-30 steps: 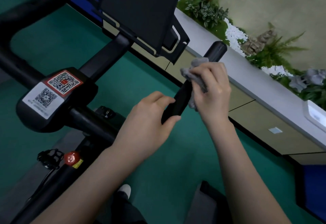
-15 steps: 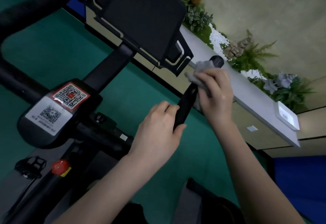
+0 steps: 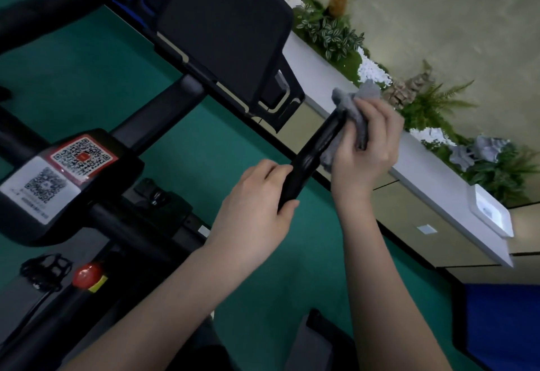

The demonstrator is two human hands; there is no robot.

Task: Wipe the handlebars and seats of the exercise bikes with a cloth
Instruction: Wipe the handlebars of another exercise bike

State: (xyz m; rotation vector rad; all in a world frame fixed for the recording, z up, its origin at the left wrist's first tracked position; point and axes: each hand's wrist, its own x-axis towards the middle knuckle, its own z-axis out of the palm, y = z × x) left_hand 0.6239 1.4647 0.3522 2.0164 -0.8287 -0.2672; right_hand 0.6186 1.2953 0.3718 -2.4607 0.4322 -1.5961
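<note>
We grip the handlebar (image 3: 312,154) w/ left hand (image 3: 254,207); right hand (image 3: 368,148), at 2 o'clock from it, clamps grey cloth (image 3: 355,98) round bar (tip hidden).

Screen mount (image 3: 292,113) crowds handlebar (image 3: 309,160); open floor (image 3: 292,297) beneath.

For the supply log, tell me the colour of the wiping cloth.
The cloth is grey; the head view shows it best.

Left hand (image 3: 257,195) curls round the handlebar (image 3: 314,149), thumb underneath; right hand (image 3: 365,148), just beyond that grip, clasps the cloth (image 3: 353,98) about the bar's end (both forearms bare, reaching forward)
</note>
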